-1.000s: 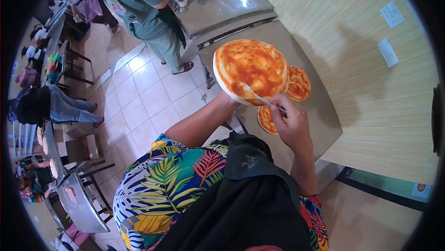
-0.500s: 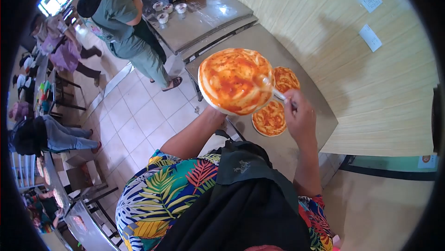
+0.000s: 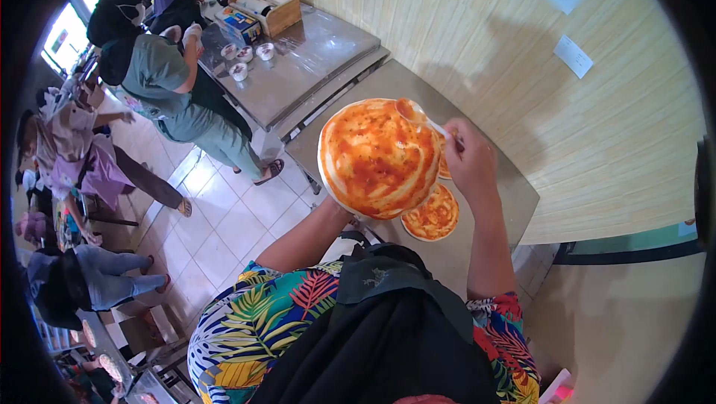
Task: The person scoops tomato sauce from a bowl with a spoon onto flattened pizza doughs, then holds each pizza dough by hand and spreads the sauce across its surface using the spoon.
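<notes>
Head view: sauced dough round [image 3: 379, 159] held above desk [image 3: 391, 82]
Right hand [image 3: 471, 156]: fingers gripping spoon [image 3: 416, 114] at rim; left hand beneath, hidden, finger state cannot be told

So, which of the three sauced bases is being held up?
The biggest-looking base, with the spoon in the right hand at its edge; the other two lie on the table.

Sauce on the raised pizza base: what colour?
The sauce is orange-red with paler, yellowish patches; best in the head view, the only one.
</notes>
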